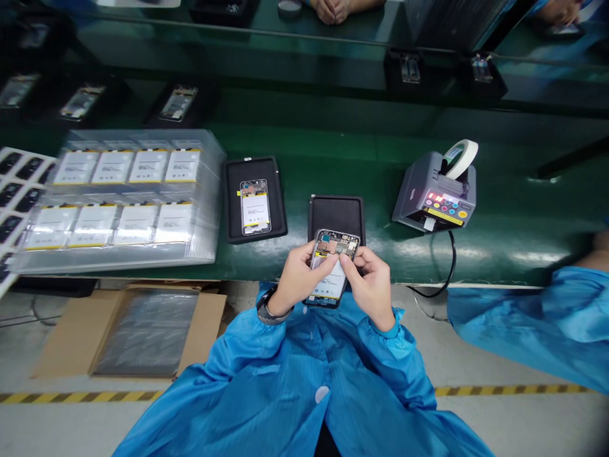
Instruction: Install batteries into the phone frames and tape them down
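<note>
An opened phone [333, 279] with its circuit board and white battery showing is held tilted between my two hands, over the near edge of the bench. My left hand [301, 277] grips its left side, thumb on the upper edge of the battery. From the right, my right hand [371, 283] grips the other side, its thumb tip close to the left one. Behind the phone lies a black tray [337, 212], partly covered by it. A second opened phone [255, 208] rests in another black tray [233, 219] to the left.
Clear plastic trays of batteries [114, 190] are stacked at the left. A tape dispenser [435, 193] stands at the right, its cable hanging over the edge. More phones lie on the far line [178, 103]. Another person's blue sleeve [537, 317] is at the right; a carton [204, 324] sits below.
</note>
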The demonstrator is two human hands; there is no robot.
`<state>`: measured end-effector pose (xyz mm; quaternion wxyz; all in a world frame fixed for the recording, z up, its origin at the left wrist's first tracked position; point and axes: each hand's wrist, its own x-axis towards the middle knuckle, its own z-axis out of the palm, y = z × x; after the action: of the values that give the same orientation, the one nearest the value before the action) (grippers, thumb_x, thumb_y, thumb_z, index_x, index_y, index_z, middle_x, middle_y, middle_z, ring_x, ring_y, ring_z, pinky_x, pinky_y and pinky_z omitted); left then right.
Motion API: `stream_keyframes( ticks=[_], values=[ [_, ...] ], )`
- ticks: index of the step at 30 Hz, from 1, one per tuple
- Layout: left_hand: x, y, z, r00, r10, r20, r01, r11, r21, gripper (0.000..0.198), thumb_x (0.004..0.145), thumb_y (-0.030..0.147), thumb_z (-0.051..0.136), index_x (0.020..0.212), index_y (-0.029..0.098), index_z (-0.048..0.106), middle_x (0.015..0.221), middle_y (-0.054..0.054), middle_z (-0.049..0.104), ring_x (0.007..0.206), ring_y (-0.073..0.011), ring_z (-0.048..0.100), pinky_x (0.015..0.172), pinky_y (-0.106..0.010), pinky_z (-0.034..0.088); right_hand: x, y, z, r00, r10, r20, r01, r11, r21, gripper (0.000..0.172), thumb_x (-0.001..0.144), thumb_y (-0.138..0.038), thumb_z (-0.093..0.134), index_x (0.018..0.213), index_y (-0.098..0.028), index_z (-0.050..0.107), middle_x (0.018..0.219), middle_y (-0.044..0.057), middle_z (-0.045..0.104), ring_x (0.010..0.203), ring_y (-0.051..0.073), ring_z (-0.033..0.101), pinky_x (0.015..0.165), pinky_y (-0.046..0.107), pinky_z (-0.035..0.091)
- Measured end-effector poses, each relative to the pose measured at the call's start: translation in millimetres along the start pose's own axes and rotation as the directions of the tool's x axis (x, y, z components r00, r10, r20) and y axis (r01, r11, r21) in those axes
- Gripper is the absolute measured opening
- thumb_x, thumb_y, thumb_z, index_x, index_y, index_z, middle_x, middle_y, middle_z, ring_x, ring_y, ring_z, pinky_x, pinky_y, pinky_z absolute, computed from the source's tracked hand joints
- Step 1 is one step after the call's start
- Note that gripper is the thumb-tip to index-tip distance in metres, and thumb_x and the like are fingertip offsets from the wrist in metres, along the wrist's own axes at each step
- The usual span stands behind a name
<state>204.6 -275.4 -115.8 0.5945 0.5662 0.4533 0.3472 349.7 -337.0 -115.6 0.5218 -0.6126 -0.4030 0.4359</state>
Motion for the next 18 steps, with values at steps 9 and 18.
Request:
stream_keyframes(
  ticks=[9, 18],
  values=[
    [-0.2, 5.0, 2.8, 0.999, 0.033, 0.0, -0.033, 0.999, 0.005, 0.026, 0.082, 0.035, 0.071, 0.095, 0.012, 0.075, 0.086, -0.006, 0.075, 0.071, -0.0171, 0.066, 0.062, -0.022, 0.052, -1.4, 2.1, -5.5, 1.0, -0.026, 0.01, 0.026, 0.998, -0.048, 0.028, 0.095, -0.047, 0.065, 0.095, -0.018, 0.065, 0.068, -0.002, 0.058, 0.06, 0.012, 0.047, 0.056, 0.023, 0.04],
    [-0.7, 0.8, 3.0, 0.998, 0.055, -0.009, -0.055, 0.998, -0.003, 0.023, 0.082, 0.032, 0.071, 0.093, 0.012, 0.074, 0.084, -0.005, 0.075, 0.067, -0.0147, 0.063, 0.059, -0.021, 0.05, -0.7, -0.8, -2.1, 0.996, -0.085, 0.004, 0.085, 0.995, -0.053, 0.024, 0.095, -0.039, 0.066, 0.085, -0.018, 0.061, 0.066, -0.003, 0.056, 0.058, 0.011, 0.046, 0.055, 0.022, 0.038]
  ],
)
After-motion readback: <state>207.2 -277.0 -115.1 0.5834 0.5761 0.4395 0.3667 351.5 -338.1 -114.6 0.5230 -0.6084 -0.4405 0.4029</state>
